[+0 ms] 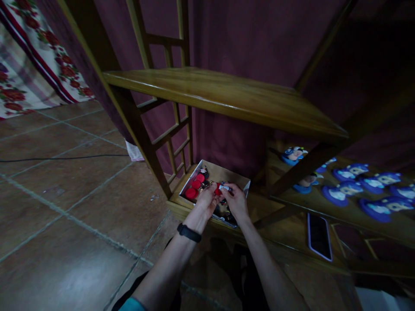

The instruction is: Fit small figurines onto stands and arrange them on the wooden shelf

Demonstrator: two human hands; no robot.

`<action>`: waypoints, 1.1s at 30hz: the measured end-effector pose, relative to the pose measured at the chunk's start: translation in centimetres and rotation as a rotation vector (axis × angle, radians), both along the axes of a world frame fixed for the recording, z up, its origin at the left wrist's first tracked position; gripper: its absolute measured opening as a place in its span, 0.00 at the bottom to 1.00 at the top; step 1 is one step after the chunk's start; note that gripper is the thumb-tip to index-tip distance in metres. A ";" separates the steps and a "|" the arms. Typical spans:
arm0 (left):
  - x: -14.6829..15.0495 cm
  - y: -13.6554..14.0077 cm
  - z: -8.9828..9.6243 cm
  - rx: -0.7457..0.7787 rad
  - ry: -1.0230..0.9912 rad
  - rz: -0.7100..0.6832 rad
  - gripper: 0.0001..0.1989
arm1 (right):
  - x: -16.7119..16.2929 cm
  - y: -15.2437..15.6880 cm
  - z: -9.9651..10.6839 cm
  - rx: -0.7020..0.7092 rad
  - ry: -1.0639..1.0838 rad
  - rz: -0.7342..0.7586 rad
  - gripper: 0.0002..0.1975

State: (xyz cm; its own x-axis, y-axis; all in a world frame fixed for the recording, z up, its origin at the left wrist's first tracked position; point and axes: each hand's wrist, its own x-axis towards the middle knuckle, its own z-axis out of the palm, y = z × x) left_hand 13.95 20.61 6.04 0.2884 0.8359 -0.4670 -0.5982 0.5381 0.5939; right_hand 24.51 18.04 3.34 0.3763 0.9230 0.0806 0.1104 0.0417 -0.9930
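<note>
A shallow white box (238, 175) stands on the low wooden shelf, with several small figurines on round red bases (191, 193) and dark pieces in it. Over the box, my left hand (206, 199) is closed on a figurine with a red base (218, 188); its upper part is mostly hidden by the fingers. My right hand (237, 202) meets it from the right, with thumb and fingers pinching a small white piece (225, 188) against the red. Whether that white piece belongs to the figurine I cannot tell.
A thick wooden shelf board (207, 88) juts out above my hands. To the right, several blue figurines (343, 192) stand on another shelf, above a phone (319, 236) lying flat. Slanting posts (136, 125) frame the left side. A black cable (65, 158) crosses the tiled floor.
</note>
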 end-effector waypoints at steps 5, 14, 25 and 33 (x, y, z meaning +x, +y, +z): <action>0.1 0.2 -0.2 0.042 0.007 -0.008 0.03 | 0.5 0.0 0.1 -0.017 0.016 0.007 0.11; 0.1 0.2 0.0 0.066 0.104 -0.007 0.08 | 0.7 -0.1 0.6 -0.020 0.097 0.075 0.10; 0.3 -0.2 0.3 0.049 0.141 0.000 0.05 | 0.5 0.3 -0.3 -0.117 0.046 -0.071 0.11; -0.1 -0.2 -0.3 0.102 0.211 0.010 0.02 | 0.0 0.1 -0.3 -0.110 0.107 -0.041 0.12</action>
State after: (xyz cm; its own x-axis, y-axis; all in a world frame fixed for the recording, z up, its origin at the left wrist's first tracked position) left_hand 13.81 20.37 5.69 0.1846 0.8840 -0.4294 -0.4597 0.4638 0.7573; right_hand 24.55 18.15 3.08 0.4147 0.9078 -0.0625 0.0031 -0.0701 -0.9975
